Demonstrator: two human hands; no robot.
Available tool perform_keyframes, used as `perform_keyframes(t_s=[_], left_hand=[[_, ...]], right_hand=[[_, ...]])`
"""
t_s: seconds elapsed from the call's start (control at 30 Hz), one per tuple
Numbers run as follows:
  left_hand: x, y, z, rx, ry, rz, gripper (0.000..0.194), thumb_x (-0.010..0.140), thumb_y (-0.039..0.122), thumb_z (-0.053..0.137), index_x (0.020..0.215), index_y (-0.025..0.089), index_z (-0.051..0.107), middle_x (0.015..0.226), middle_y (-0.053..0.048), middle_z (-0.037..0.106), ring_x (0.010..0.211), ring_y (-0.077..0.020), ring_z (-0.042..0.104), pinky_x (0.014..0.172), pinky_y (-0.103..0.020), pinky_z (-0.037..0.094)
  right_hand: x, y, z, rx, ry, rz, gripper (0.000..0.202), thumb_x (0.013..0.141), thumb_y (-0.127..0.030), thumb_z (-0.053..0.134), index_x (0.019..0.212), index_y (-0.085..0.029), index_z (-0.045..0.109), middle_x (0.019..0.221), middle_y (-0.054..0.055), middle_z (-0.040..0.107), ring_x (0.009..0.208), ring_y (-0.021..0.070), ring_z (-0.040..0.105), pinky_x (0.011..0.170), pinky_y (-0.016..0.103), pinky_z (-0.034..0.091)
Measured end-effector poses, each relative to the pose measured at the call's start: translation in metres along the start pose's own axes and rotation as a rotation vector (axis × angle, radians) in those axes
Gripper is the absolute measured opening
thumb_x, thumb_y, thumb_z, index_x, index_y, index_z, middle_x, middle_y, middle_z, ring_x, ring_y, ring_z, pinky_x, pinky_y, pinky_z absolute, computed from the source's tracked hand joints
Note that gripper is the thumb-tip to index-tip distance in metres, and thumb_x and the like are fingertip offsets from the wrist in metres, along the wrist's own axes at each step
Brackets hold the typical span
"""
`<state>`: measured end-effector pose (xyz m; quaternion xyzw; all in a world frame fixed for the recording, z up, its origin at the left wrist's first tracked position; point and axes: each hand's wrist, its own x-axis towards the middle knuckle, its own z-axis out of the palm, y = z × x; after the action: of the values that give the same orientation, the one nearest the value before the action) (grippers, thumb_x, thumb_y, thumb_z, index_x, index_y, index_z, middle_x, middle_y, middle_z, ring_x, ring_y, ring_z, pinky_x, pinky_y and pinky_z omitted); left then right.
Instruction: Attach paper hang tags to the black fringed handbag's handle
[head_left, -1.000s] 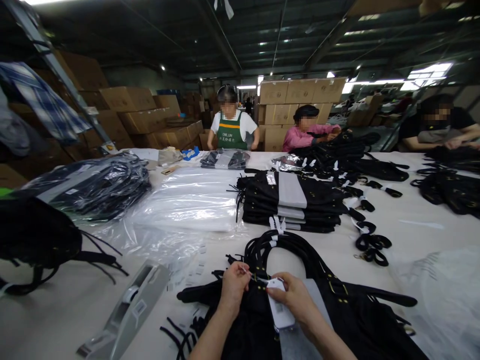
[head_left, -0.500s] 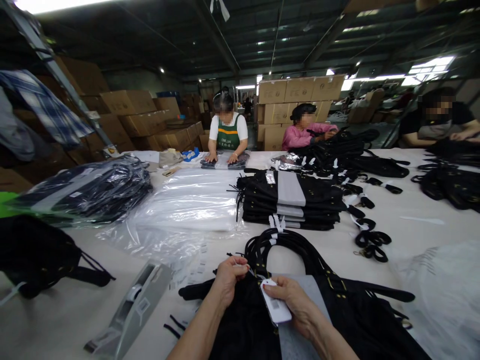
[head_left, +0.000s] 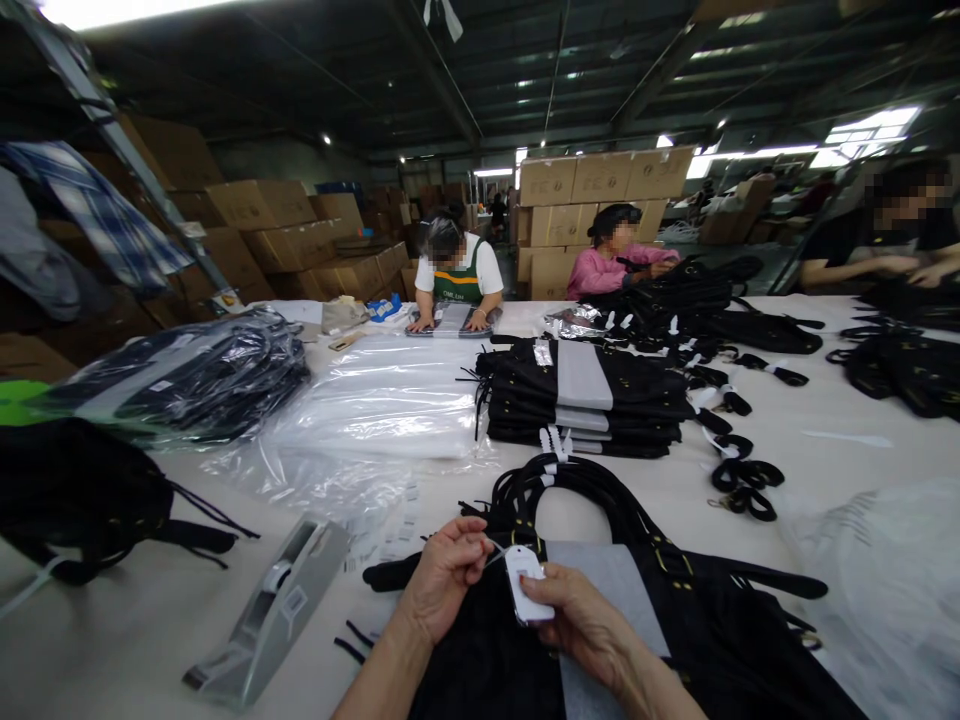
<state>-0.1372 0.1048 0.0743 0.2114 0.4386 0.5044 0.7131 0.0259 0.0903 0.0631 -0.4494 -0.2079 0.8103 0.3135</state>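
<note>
A black handbag with looped handles lies in front of me, a grey paper band across it. Over it, my right hand is closed on a white hang tag, gripping its lower end with the thumb on top. My left hand pinches the thin pale string that runs from the tag's upper end. Its fingertips hide the string's far end. Beyond the handles is a stack of black bags with grey bands.
A tape dispenser stands at left, near another black bag. Clear plastic bags lie behind it, beside wrapped bags. Black straps lie at right. Co-workers work across the table.
My right hand has brought the tag left and up, turning it more upright. My left hand has shifted slightly left, with its fingers curled more. Across the table, a co-worker leans lower.
</note>
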Motion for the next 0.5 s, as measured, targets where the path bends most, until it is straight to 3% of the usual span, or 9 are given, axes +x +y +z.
perform_keyframes(t_s=[0.17,0.37,0.5], left_hand=[[-0.009,-0.008,-0.001,0.061,0.001,0.064,0.042,0.05,0.014,0.071,0.089,0.012,0.055,0.083,-0.007,0.065,0.047,-0.0026,0.042,0.042,-0.016,0.024],[-0.019,-0.021,0.002,0.195,0.035,0.118,0.045,0.053,0.023,0.072,0.094,0.014,0.056,0.093,-0.012,0.066,0.051,-0.0071,0.051,0.047,-0.018,0.032],[-0.033,-0.033,0.001,0.248,0.034,0.187,0.045,0.054,0.031,0.073,0.094,0.015,0.059,0.097,-0.013,0.065,0.052,-0.0073,0.049,0.055,-0.022,0.039]], right_hand=[[0.0,0.0,0.001,0.01,-0.019,0.028,0.029,0.05,-0.026,0.069,0.067,-0.014,0.05,0.047,-0.008,0.043,0.036,-0.0002,0.029,0.035,0.013,0.008],[0.001,0.001,0.009,-0.005,0.045,0.016,0.033,0.048,-0.027,0.067,0.073,-0.012,0.053,0.049,-0.006,0.046,0.035,-0.0008,0.025,0.037,0.015,0.006],[0.006,0.008,0.018,-0.005,0.15,-0.039,0.028,0.047,-0.027,0.063,0.07,-0.013,0.053,0.044,-0.007,0.042,0.034,-0.0002,0.023,0.037,0.016,0.006]])
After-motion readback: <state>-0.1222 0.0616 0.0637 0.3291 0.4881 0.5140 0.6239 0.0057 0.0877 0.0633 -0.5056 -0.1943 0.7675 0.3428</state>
